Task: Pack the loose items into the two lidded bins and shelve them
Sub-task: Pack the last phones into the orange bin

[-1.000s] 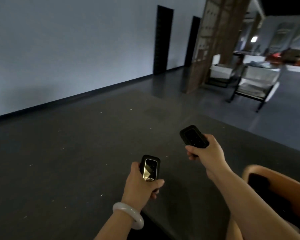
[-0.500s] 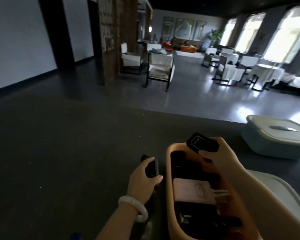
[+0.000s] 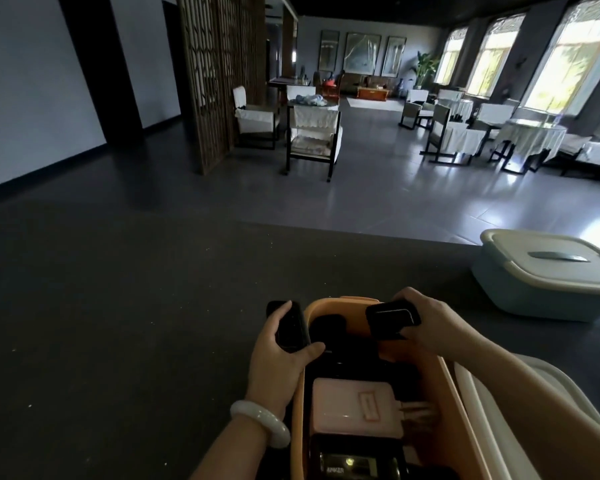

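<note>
Both grips had closed in on the orange bin (image 3: 445, 386), its pink box (image 3: 347, 407) lying nearer than them, a lidded bin (image 3: 520, 289) well right on the worktop (image 3: 118, 323). With fingers curled, the left grip (image 3: 278, 358) clamped a black device (image 3: 290, 329) beside the rim; the right grip (image 3: 433, 327) clamped a second device (image 3: 390, 318) over the bin's far end.

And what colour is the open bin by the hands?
The bin is orange; the head view shows it.

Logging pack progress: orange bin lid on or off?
Off. The orange bin is open on top, a pink box showing inside; a white lid lies just right of it.
</note>
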`<state>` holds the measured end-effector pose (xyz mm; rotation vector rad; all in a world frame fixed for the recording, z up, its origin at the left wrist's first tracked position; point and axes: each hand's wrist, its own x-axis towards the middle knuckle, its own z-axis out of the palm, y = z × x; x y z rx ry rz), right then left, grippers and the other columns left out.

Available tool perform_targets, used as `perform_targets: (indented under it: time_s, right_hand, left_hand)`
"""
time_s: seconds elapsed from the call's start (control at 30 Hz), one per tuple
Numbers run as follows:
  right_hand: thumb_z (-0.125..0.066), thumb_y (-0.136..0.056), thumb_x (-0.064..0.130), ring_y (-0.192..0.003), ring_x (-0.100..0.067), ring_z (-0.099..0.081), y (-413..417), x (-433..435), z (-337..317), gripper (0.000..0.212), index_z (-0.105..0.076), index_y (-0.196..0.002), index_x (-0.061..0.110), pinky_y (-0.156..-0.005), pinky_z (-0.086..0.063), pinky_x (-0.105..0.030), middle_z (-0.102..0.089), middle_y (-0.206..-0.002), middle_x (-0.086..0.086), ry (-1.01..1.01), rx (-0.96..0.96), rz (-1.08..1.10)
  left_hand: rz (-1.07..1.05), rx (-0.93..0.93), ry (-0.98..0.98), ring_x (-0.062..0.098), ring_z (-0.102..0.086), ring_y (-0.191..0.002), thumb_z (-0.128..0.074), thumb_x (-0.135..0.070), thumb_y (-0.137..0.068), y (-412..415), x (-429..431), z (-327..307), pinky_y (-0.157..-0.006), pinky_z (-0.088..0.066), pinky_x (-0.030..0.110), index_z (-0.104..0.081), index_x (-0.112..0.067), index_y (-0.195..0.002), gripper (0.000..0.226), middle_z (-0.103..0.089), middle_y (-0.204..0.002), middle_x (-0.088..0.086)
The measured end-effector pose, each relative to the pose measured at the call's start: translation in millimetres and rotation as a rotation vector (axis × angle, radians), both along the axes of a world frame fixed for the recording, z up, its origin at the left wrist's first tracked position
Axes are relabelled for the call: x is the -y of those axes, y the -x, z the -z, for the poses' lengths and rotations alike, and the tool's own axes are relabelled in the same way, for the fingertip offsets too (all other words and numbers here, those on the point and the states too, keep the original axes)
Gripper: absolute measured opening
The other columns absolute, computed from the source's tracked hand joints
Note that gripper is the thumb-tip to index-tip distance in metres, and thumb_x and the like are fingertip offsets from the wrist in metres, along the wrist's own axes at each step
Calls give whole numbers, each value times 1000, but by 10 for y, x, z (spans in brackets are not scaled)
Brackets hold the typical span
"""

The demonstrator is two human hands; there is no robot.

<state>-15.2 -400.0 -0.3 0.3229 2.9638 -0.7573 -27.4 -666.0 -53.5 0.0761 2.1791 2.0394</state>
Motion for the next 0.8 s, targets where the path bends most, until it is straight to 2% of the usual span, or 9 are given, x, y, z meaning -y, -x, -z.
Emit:
perform_targets:
  time_s: [0.07, 0.17, 0.23, 0.3, 0.4, 0.5, 0.6, 0.63, 0.8]
  right_hand:
    - [-67, -81, 10, -82, -9, -60, 72, -6, -18, 38, -49, -106, 34, -63, -49, -25, -61, -93, 7, -50, 7, -54]
    - [-64, -83, 12, -85, -14, -60, 159, 6, -31, 31, -53, -107, 28, -73, -53, -37, -63, -93, 5, -132, 9, -130]
    - [-65, -81, 13, -82, -15, -60, 205, 29, -24, 27, -56, -103, 27, -72, -53, -39, -64, -90, 6, -161, 6, -159]
    - [-65, -79, 13, -79, -16, -61, 241, 57, 5, 24, -57, -98, 25, -71, -53, -41, -64, -86, 5, -189, 1, -185]
    - [-65, -77, 13, -75, -13, -60, 262, 102, 106, 20, -58, -88, 29, -67, -53, -36, -63, -80, 9, -169, -23, -196]
    - [-67, -78, 13, -79, -7, -64, 275, 144, 281, 28, -66, -96, 35, -70, -55, -29, -66, -86, 12, -103, -30, -153]
    - [-71, -76, 12, -76, 16, -58, 259, 189, 443, 38, -69, -99, 43, -65, -44, -2, -59, -74, 31, -40, -130, -106]
    - [-72, -77, 12, -77, 20, -56, 246, 211, 485, 39, -69, -98, 44, -62, -40, 2, -55, -72, 36, -17, -159, -94]
    - [-67, -85, 18, -75, 12, -62, 210, 245, 617, 31, -64, -80, 48, -54, -43, -4, -65, -73, 28, 124, -180, 5]
  left_hand:
    - [9, 5, 40, 10, -41, -127, -85, -15, -69, -8, -30, 46, -103, -41, 35, -40, -46, -137, 86, -41, -141, -13]
    - [41, -20, 94, 11, -40, -132, -80, -8, -73, -28, -43, 115, -104, -42, 34, -33, -48, -140, 91, -38, -146, -11]
    - [60, -37, 120, 10, -40, -133, -76, -5, -76, -38, -44, 146, -108, -41, 38, -30, -50, -140, 92, -37, -147, -11]
    - [79, -58, 144, 8, -40, -133, -73, -3, -78, -32, -46, 166, -107, -42, 33, -28, -52, -140, 91, -36, -147, -12]
    - [110, -68, 152, 4, -38, -134, -71, -2, -80, -10, -46, 188, -100, -42, 23, -26, -52, -142, 91, -34, -149, -15]
    - [121, -62, 129, 2, -38, -134, -72, -6, -81, -5, -33, 203, -94, -43, 19, -26, -55, -141, 91, -34, -148, -19]
    - [113, -72, 129, 0, -39, -130, -73, -9, -82, -5, -39, 224, -86, -42, 14, -26, -56, -141, 90, -34, -147, -19]
    - [108, -73, 133, -1, -39, -129, -73, -9, -82, -5, -43, 226, -85, -41, 12, -26, -57, -140, 90, -34, -146, -19]
    - [105, -78, 136, -7, -40, -121, -73, -10, -82, 5, -46, 238, -80, -40, 9, -26, -59, -140, 90, -34, -143, -22]
